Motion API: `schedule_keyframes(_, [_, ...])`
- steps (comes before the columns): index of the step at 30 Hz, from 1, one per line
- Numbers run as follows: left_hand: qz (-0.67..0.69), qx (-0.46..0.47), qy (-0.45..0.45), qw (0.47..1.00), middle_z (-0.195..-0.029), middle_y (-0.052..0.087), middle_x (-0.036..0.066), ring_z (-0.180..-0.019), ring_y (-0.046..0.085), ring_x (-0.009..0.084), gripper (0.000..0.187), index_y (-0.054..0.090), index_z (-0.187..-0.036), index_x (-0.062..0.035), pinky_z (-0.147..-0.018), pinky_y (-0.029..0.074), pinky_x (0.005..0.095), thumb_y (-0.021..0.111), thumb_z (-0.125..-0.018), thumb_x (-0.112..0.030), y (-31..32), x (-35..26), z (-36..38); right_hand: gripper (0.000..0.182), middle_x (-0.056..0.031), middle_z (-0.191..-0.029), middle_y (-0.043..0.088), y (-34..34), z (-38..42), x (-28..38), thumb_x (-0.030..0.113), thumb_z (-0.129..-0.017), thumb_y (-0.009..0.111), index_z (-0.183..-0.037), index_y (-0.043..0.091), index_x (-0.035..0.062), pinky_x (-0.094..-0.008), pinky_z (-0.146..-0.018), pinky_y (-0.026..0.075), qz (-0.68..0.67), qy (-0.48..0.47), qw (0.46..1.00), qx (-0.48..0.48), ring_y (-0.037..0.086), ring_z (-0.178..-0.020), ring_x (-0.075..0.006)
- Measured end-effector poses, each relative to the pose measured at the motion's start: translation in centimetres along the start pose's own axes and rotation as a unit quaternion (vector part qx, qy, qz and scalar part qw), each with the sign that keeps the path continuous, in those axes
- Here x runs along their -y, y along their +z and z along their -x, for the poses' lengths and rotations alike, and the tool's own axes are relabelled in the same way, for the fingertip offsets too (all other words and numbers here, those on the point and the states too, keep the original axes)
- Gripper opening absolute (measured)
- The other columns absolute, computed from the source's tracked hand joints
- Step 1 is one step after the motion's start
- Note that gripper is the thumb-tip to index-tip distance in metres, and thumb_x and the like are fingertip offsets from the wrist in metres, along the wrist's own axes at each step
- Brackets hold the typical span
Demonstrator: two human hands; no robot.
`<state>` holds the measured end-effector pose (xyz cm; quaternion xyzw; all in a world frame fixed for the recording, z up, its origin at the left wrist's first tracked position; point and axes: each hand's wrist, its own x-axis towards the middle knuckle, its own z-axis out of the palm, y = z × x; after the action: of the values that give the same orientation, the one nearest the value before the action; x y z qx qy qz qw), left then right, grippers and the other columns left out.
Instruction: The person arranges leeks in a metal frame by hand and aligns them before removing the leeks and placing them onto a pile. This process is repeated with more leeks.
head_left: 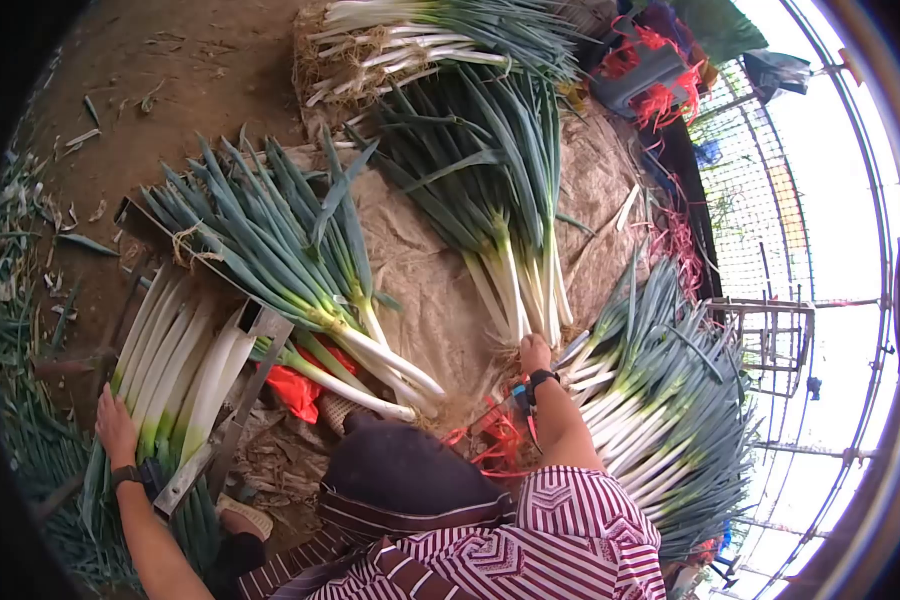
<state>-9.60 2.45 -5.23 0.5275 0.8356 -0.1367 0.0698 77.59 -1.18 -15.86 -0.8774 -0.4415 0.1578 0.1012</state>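
My left hand (117, 426) lies with its fingers stretched out along the outer stalks of large green onions (175, 350). These stand in a metal-framed rack (232, 405), white ends up. On the right, my right hand (535, 352) is closed around the root end of a large green onion (511, 300), part of a bunch on the brown sheet; its fingers are partly hidden. Between my hands, another bunch of green onions (315, 270) leans across the rack's edge, white stalks toward me. A red plastic piece (292, 392) lies beneath it.
More green onions are piled at the right (660, 410) and far end (430, 45). A brown sheet (415, 270) covers the ground. Red plastic strips hang over a grey container (642, 82). Leaf scraps (15, 300) line the left side; wire mesh (760, 170) stands at right.
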Motion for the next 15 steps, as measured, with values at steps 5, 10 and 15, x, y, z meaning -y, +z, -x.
schedule_keyframes(5, [-0.005,0.005,0.001,1.0,-0.145,0.043,0.014,-0.131,0.042,0.0338,0.049,0.033,-0.147,-0.013,-0.102,0.035,0.0486,0.032,-0.103,-0.034,0.2,0.6,-0.2,0.031,-0.0213,-0.109,0.063,2.9,-5.9,1.5,0.023,-0.087,0.059,-0.112,0.062,0.005,-0.0474,-0.09,0.047,-0.006,0.011,0.999,-0.041,0.058,-0.105,-0.0388])
schedule_keyframes(10, [0.001,-0.005,0.021,1.0,-0.146,0.041,0.014,-0.132,0.041,0.0346,0.05,0.031,-0.149,-0.0146,-0.103,0.034,0.0498,0.027,-0.104,-0.038,1.1,1.9,-0.4,0.035,-0.0168,-0.117,0.059,3.2,-7.8,6.2,0.023,-0.084,0.065,-0.115,0.057,0.0093,-0.0464,-0.094,0.045,0.094,0.07,0.993,-0.03,0.056,-0.11,-0.0365])
schedule_keyframes(15, [0.002,0.006,0.009,1.0,-0.147,0.04,0.015,-0.134,0.038,0.0344,0.051,0.031,-0.149,-0.0142,-0.106,0.032,0.0481,0.029,-0.104,-0.038,0.7,1.8,-0.1,0.023,-0.0161,-0.105,0.06,2.7,-7.4,10.1,0.016,-0.086,0.058,-0.108,0.057,0.0085,-0.0469,-0.085,0.049,0.216,0.005,0.965,-0.148,0.059,-0.101,-0.0355])
